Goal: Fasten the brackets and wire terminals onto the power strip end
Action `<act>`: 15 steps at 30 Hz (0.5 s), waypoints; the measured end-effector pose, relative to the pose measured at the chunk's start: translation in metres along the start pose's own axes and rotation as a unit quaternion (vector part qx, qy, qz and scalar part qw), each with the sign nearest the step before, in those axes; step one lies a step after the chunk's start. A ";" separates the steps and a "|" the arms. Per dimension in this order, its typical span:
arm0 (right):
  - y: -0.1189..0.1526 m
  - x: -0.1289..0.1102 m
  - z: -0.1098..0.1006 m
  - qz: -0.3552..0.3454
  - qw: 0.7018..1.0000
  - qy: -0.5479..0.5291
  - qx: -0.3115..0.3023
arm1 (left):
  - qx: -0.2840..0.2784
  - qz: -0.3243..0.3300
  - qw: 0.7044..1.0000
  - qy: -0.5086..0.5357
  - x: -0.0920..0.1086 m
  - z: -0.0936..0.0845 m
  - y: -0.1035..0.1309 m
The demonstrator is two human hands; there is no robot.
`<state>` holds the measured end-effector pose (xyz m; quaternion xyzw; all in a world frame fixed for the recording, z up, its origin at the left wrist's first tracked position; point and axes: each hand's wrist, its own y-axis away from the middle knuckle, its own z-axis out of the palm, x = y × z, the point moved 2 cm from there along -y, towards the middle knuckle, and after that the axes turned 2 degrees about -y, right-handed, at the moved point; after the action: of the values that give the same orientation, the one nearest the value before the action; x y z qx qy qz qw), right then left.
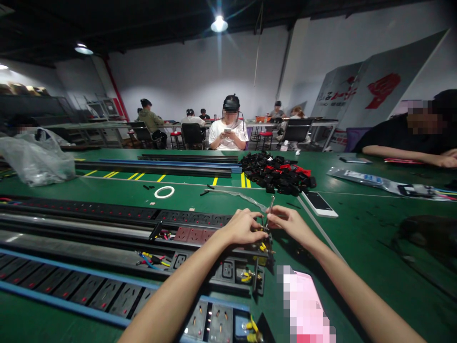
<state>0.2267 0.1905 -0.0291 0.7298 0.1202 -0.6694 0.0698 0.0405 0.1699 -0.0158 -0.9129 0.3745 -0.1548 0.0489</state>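
Long black socket strips (pixel 107 209) lie side by side on the green table, their right ends showing yellow wire terminals (pixel 263 247). My left hand (pixel 246 226) bends over the end of one strip, its thumb and fingers at the terminals; what they grip is too small to name. Just right of it, my right hand (pixel 285 220) pinches a thin metal tool (pixel 272 204) that stands nearly upright above the strip's end. The tool's lower tip is hard to make out between the hands.
A pile of black and red parts (pixel 274 171) lies beyond my hands. A white phone (pixel 320 204) is to the right, a pink item (pixel 307 305) nearer. Also there are a white ring (pixel 164 192), a plastic bag (pixel 39 157) and a seated person (pixel 229 128) across the table.
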 end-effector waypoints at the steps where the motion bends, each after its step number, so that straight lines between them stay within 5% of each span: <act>1: -0.004 0.006 -0.001 0.021 1.000 -0.023 0.004 | 0.000 0.002 1.000 -0.001 0.000 0.000 0.000; 15: -0.016 0.044 0.009 0.085 0.993 -0.066 0.045 | -0.005 -0.001 1.000 -0.003 0.000 -0.001 -0.001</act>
<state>0.2171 0.2072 -0.0726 0.6939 0.0228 -0.7126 0.1012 0.0406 0.1706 -0.0142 -0.9139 0.3746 -0.1500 0.0450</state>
